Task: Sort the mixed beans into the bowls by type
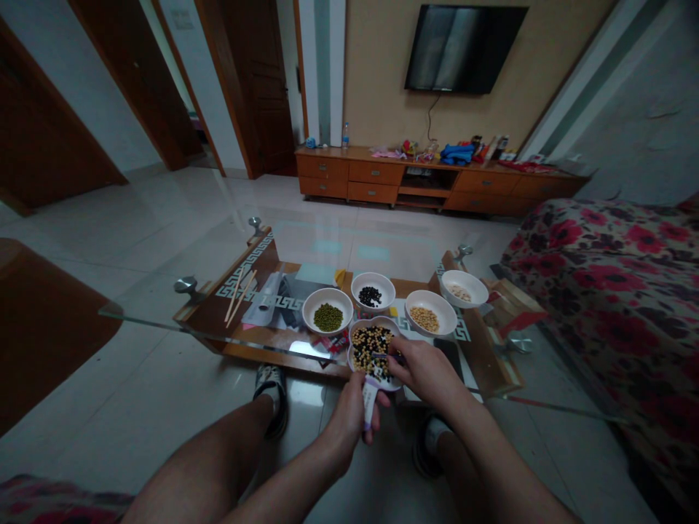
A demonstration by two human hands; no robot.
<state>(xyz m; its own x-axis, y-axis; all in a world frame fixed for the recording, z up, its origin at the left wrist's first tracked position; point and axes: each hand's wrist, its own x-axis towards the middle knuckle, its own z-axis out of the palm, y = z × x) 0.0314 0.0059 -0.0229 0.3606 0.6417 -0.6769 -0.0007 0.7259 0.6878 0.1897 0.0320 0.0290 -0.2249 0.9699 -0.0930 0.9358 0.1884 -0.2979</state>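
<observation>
The left hand [346, 421] had its grip clamped on the white handle [370, 402] of a bowl of mixed beans [376, 321]; the right hand [423, 371] hung over them, its grip unclear.

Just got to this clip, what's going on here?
A seated person is working over a white bowl of mixed black and yellow beans at the near edge of a low glass-topped table. Their left hand grips a white and purple strip at the bowl; their right hand is at the beans. Nearby, white bowls hold green beans, black beans, yellow beans and pale beans. Chopsticks lie to the left.
</observation>
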